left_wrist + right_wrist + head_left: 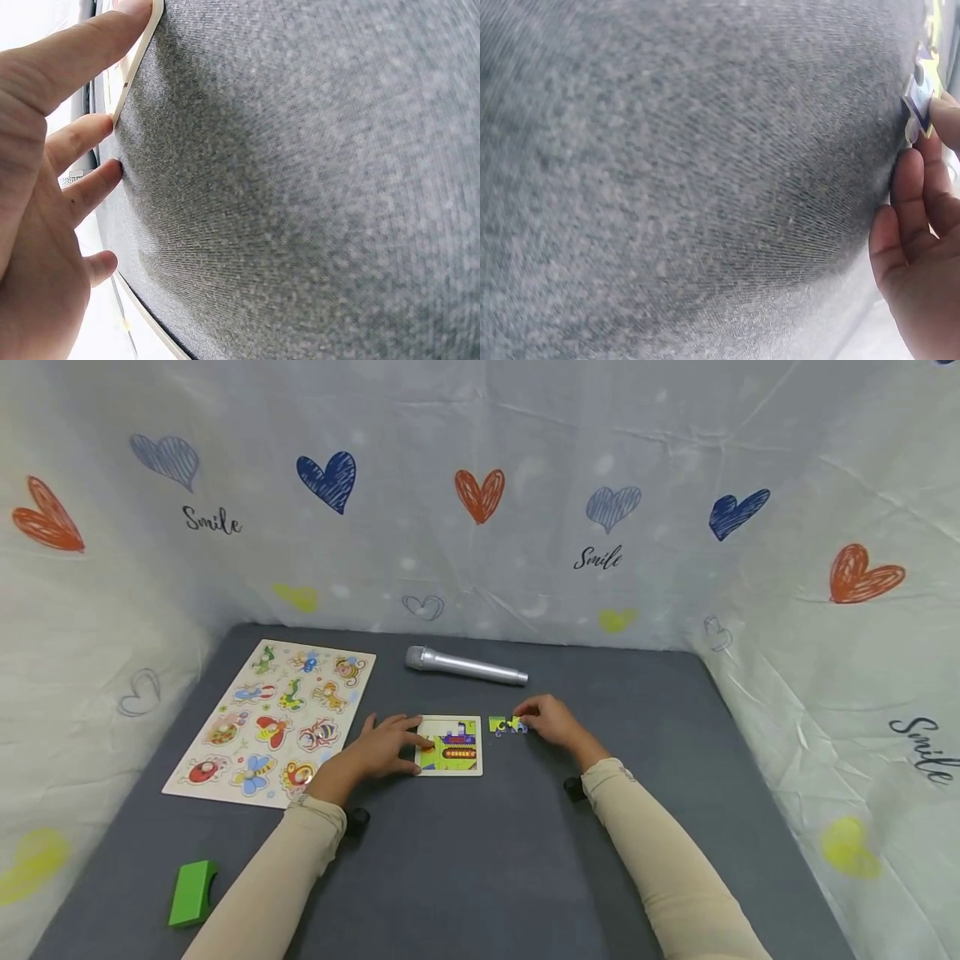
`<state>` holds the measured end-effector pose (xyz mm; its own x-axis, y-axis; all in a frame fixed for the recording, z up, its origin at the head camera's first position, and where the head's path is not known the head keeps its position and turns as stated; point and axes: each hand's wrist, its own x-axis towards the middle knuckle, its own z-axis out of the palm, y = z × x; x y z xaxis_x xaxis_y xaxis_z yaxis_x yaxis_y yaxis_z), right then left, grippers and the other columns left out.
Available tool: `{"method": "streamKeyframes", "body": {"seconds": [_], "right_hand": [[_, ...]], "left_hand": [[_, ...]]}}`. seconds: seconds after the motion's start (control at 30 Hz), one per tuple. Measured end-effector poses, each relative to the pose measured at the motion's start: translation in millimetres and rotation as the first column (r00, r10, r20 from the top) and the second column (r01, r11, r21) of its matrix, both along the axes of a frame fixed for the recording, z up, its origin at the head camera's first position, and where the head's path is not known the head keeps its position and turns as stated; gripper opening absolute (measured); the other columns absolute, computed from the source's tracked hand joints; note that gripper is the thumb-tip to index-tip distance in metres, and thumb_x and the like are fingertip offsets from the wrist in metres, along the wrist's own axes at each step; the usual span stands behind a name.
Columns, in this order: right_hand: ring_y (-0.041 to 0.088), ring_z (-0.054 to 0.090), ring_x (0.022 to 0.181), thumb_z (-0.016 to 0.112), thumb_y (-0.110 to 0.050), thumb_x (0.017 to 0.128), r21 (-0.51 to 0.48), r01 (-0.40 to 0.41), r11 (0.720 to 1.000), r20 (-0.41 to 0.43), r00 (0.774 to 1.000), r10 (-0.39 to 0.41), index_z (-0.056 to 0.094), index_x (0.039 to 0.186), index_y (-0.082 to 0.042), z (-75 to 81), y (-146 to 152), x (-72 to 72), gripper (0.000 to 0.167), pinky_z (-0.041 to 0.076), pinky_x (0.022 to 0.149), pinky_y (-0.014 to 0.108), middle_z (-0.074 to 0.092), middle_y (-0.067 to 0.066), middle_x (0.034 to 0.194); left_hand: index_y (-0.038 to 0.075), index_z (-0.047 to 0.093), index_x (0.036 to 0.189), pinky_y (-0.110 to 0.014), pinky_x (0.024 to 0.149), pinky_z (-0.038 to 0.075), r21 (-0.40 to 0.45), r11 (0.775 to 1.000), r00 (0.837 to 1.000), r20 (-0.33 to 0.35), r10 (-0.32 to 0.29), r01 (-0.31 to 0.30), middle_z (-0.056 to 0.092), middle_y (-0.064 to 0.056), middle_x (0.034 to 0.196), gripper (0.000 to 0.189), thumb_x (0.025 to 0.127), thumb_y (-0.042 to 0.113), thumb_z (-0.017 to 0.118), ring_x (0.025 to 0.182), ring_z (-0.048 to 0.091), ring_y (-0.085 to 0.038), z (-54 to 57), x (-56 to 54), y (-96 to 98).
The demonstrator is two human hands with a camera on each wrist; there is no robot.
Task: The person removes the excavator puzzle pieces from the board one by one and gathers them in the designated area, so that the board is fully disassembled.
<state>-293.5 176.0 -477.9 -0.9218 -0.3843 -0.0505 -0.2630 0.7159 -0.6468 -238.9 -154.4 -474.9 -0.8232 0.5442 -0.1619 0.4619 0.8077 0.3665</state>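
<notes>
A small jigsaw puzzle in a white tray (450, 773) lies mid-table, showing part of a purple and red vehicle on green. My left hand (382, 748) is at its left side with fingers spread; the thumb and some fingertips touch the tray. In the left wrist view, that hand (45, 195) meets the tray's pale edge (135, 71). Right of the tray, my right hand (551, 721) pinches a jigsaw piece (921, 94) between thumb and fingers. Another green-yellow jigsaw piece (497, 724) lies just left of it; whether the two touch, I cannot tell.
A silver microphone (467, 667) lies behind the tray. On the left is a large insect picture board (243, 714), partly under my left forearm. A green block (192, 893) sits near the front left. A heart-printed cloth (540, 585) hangs around the dark table (480, 877).
</notes>
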Motion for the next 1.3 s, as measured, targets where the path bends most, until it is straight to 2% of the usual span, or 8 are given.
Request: {"method": "streamKeyframes", "body": {"seconds": [0.23, 0.4, 0.53, 0.67, 0.87, 0.97, 1.1, 1.3], "right_hand": [[0.027, 0.064, 0.096, 0.059, -0.007, 0.095, -0.008, 0.037, 0.999, 0.012, 0.999, -0.037, 0.070, 0.110, 0.000, -6.4, -2.1, 0.2, 0.019, 0.051, 0.082, 0.040, 0.070, 0.015, 0.108], [0.026, 0.065, 0.099, 0.059, -0.012, 0.097, 0.011, 0.044, 0.999, -0.009, 0.999, -0.044, 0.069, 0.113, -0.002, -2.1, -18.0, 5.4, 0.021, 0.052, 0.083, 0.040, 0.069, 0.012, 0.109], [0.023, 0.064, 0.100, 0.063, -0.015, 0.095, 0.136, -0.075, 0.988, -0.105, 0.990, 0.090, 0.071, 0.113, -0.007, 3.6, -44.2, 13.0, 0.021, 0.050, 0.089, 0.043, 0.070, 0.007, 0.107], [0.021, 0.063, 0.100, 0.066, -0.017, 0.093, 0.265, -0.188, 0.946, -0.186, 0.952, 0.241, 0.073, 0.113, -0.013, 6.5, -68.4, 17.4, 0.022, 0.048, 0.088, 0.045, 0.070, 0.003, 0.106], [0.023, 0.057, 0.102, 0.069, -0.019, 0.091, 0.394, -0.261, 0.881, -0.146, 0.929, 0.340, 0.070, 0.119, -0.019, 6.2, -82.1, 18.8, 0.028, 0.045, 0.083, 0.042, 0.064, 0.003, 0.112], [0.023, 0.056, 0.103, 0.070, -0.022, 0.090, 0.434, -0.270, 0.859, -0.123, 0.927, 0.354, 0.069, 0.121, -0.021, 6.6, -82.8, 18.6, 0.030, 0.044, 0.081, 0.041, 0.062, 0.003, 0.114], [0.023, 0.053, 0.102, 0.071, -0.024, 0.090, 0.457, -0.251, 0.853, -0.108, 0.937, 0.333, 0.069, 0.121, -0.022, 8.4, -85.2, 17.3, 0.031, 0.043, 0.080, 0.039, 0.060, 0.003, 0.115], [0.025, 0.050, 0.116, 0.073, -0.024, 0.088, 0.442, -0.231, 0.867, -0.100, 0.948, 0.303, 0.071, 0.116, -0.024, 9.5, -89.2, 15.0, 0.029, 0.042, 0.094, 0.044, 0.058, 0.002, 0.124]], "left_hand": [[0.026, 0.064, 0.130, -0.074, 0.109, 0.005, -0.006, 1.000, 1.000, 0.002, 0.008, -0.008, 0.032, -0.009, 0.157, 0.050, 0.082, 0.038, 0.076, 0.145, 0.023, -0.037, -1.6, 1.7, 1.4], [0.026, 0.064, 0.130, -0.073, 0.109, 0.005, -0.012, 1.000, 1.000, -0.004, 0.004, -0.005, 0.032, -0.009, 0.157, 0.051, 0.082, 0.038, 0.076, 0.146, 0.023, -0.036, -1.8, 1.4, 1.8], [0.026, 0.064, 0.130, -0.073, 0.109, 0.005, -0.009, 1.000, 1.000, -0.004, 0.003, -0.003, 0.033, -0.009, 0.157, 0.051, 0.082, 0.039, 0.076, 0.146, 0.023, -0.035, -1.3, 1.1, 1.9], [0.026, 0.065, 0.129, -0.074, 0.109, 0.007, -0.016, 1.000, 1.000, -0.014, 0.006, -0.006, 0.035, -0.008, 0.156, 0.050, 0.083, 0.039, 0.075, 0.145, 0.025, -0.035, -1.0, 0.7, 1.4], [0.026, 0.065, 0.129, -0.073, 0.109, 0.008, -0.029, 0.999, 1.000, -0.003, 0.020, -0.020, 0.035, -0.008, 0.156, 0.049, 0.083, 0.039, 0.075, 0.145, 0.025, -0.035, 0.5, 1.9, 4.1], [0.026, 0.065, 0.129, -0.073, 0.109, 0.008, -0.036, 0.999, 1.000, 0.003, 0.024, -0.024, 0.035, -0.008, 0.156, 0.049, 0.083, 0.038, 0.075, 0.145, 0.025, -0.035, 0.9, 1.6, 5.4], [0.026, 0.065, 0.129, -0.073, 0.109, 0.007, -0.035, 0.999, 1.000, 0.002, 0.025, -0.025, 0.035, -0.008, 0.156, 0.048, 0.083, 0.038, 0.075, 0.145, 0.024, -0.035, 0.8, 0.1, 4.5], [0.026, 0.065, 0.130, -0.073, 0.110, 0.007, -0.038, 0.999, 1.000, 0.001, 0.027, -0.027, 0.035, -0.008, 0.156, 0.048, 0.084, 0.039, 0.075, 0.145, 0.025, -0.036, -1.7, -0.4, 2.4]]}}
